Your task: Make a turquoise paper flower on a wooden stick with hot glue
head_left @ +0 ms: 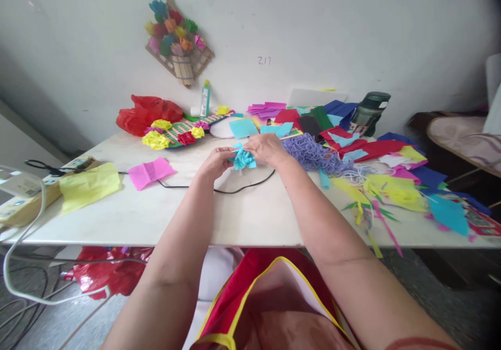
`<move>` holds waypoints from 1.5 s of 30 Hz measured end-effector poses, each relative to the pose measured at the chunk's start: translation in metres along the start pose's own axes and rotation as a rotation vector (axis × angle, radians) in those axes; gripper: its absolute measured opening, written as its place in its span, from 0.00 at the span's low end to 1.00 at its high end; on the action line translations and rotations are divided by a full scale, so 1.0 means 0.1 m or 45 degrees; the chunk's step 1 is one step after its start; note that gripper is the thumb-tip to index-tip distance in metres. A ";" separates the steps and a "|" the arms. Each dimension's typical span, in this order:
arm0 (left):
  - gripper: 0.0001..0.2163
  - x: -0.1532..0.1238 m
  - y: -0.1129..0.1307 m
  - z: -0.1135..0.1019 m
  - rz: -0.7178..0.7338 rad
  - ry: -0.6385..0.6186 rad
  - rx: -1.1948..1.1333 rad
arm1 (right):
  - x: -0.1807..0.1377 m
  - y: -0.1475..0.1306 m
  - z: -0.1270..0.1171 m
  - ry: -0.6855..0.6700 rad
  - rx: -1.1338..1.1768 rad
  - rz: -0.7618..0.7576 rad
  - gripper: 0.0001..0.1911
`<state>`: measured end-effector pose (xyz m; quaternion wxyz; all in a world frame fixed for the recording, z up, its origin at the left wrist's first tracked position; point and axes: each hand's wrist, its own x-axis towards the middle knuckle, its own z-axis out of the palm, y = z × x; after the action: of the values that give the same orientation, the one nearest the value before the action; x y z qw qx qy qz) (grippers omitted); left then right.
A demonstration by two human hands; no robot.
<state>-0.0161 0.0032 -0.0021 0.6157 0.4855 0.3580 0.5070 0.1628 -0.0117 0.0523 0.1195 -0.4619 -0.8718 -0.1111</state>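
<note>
A light-blue crepe paper flower (243, 159) with ruffled petals is held between my two hands above the middle of the table. My left hand (217, 163) pinches it from the left side. From the right, my right hand (266, 148) has its fingers closed on the flower's upper edge. Just behind the hands lie light-blue paper pieces (243, 128). A tangle of purple yarn (309, 151) rests close to my right hand. To the left of my left hand is a pink paper square (152, 173).
A green board with paper flowers (182, 132), a red plastic bag (148, 114) and a glue bottle (205, 98) stand at the back. A black cable (238, 191) crosses the table. On the left are yellow paper (91, 187) and a power strip (29, 204); a dark bottle (370, 112) is right.
</note>
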 end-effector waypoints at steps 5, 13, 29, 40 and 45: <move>0.05 0.01 -0.01 -0.01 -0.013 0.019 -0.039 | 0.00 -0.03 -0.01 0.005 -0.031 -0.009 0.19; 0.03 0.04 -0.01 -0.06 -0.032 0.052 -0.087 | 0.00 -0.08 -0.04 0.025 -0.049 -0.064 0.18; 0.07 0.00 0.01 -0.03 -0.047 -0.029 -0.149 | 0.02 -0.02 -0.01 0.089 0.122 -0.053 0.15; 0.07 0.00 -0.01 -0.05 -0.026 -0.060 -0.170 | 0.03 0.03 0.00 0.123 0.241 -0.067 0.14; 0.10 0.04 -0.06 -0.10 -0.034 -0.075 -0.175 | 0.05 0.05 0.02 0.148 0.275 -0.047 0.14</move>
<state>-0.0233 0.0094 -0.0103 0.6645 0.4520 0.3105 0.5076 0.1643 -0.0043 0.0520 0.2167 -0.4230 -0.8787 -0.0452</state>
